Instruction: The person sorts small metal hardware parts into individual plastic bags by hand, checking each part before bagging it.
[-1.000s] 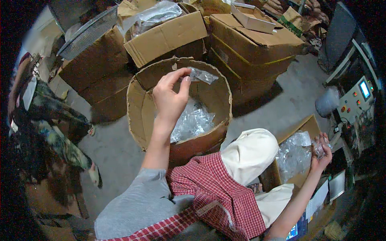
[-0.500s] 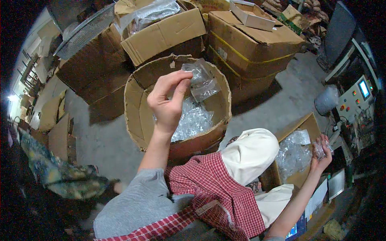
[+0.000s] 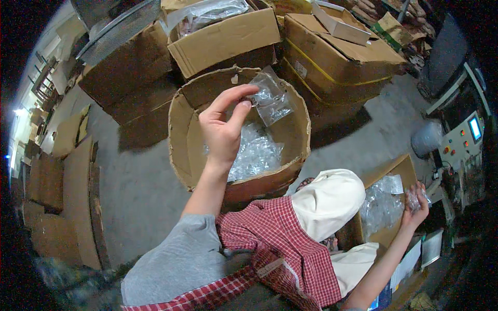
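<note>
My left hand (image 3: pixel 224 129) is up over the round cardboard tub (image 3: pixel 182 140). The thumb and first finger are spread a little, and the small clear bag (image 3: pixel 272 98) sits just past the fingertips (image 3: pixel 248 91). I cannot tell if the fingers touch a corner of it or if it has come free. A second ago the bag was pinched flat between those fingers. Now it hangs lower and more to the right, so I think the hand is letting it go. The bag is over the inside of the tub, above the pile of clear bags (image 3: pixel 255 153) at the bottom, so it looks set to land on that pile.

My right hand (image 3: pixel 418 205) is far off to the side, low on the right. It is closed around another small clear bag (image 3: pixel 413 198), by the open box (image 3: pixel 388 237) that has more bags in it. That hand has stayed where it was.

Behind the tub stand big brown boxes (image 3: pixel 337 57). A machine with buttons (image 3: pixel 460 145) is at the right edge.
</note>
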Demonstrator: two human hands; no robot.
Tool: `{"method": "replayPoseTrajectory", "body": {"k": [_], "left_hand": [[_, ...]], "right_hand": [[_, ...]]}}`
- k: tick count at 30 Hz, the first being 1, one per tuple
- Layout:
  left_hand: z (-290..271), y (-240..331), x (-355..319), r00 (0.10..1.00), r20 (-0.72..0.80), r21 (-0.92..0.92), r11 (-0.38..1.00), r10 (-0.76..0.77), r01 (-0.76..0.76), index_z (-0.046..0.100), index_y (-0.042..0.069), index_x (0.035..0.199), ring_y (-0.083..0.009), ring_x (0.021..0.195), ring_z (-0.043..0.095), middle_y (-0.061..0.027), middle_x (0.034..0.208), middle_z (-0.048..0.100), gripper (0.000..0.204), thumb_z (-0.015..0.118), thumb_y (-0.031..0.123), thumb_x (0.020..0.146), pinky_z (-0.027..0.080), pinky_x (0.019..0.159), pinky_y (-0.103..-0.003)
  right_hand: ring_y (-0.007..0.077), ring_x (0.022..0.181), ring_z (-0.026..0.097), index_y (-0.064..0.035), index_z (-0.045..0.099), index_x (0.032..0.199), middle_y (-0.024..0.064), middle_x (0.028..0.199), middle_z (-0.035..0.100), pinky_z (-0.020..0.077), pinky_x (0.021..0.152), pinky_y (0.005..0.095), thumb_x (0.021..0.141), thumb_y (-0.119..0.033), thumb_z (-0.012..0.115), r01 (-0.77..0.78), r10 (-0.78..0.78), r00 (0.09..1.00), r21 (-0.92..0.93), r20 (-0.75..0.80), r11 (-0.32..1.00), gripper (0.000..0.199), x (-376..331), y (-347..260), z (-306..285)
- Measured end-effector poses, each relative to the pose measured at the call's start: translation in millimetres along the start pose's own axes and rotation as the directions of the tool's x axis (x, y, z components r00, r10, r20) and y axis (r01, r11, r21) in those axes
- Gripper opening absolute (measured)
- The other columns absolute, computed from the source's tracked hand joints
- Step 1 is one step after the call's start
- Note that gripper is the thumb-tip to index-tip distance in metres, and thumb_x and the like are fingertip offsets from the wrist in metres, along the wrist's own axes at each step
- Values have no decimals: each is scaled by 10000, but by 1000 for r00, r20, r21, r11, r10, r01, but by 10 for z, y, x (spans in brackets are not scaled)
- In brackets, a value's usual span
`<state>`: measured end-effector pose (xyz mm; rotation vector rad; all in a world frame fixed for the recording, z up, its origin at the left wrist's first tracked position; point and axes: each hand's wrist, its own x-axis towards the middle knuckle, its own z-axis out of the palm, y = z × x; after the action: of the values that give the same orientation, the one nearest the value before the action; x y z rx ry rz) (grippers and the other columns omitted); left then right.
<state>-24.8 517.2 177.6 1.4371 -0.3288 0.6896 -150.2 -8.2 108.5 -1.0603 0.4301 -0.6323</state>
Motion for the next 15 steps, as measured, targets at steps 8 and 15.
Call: {"method": "replayPoseTrajectory", "body": {"k": [8,15], "left_hand": [[2,-44,30,997,-19,-94,993,-76,74,665,-8,1059,-129,997,593,-52,1030,672,253,593,-39,819,435,924,-266],[4,-118,53,990,-82,-108,989,-112,103,623,0,1031,-107,910,578,-21,944,638,217,633,-28,816,452,858,-251]], "right_hand": [[318,1134,581,20,372,1385,160,1331,541,589,767,392,826,-89,547,49,-50,996,-5,-69,999,595,0,5,-12],[318,1147,567,16,346,1404,162,1336,536,583,787,410,824,-89,552,29,-28,998,26,-47,999,624,43,27,-68]]}}
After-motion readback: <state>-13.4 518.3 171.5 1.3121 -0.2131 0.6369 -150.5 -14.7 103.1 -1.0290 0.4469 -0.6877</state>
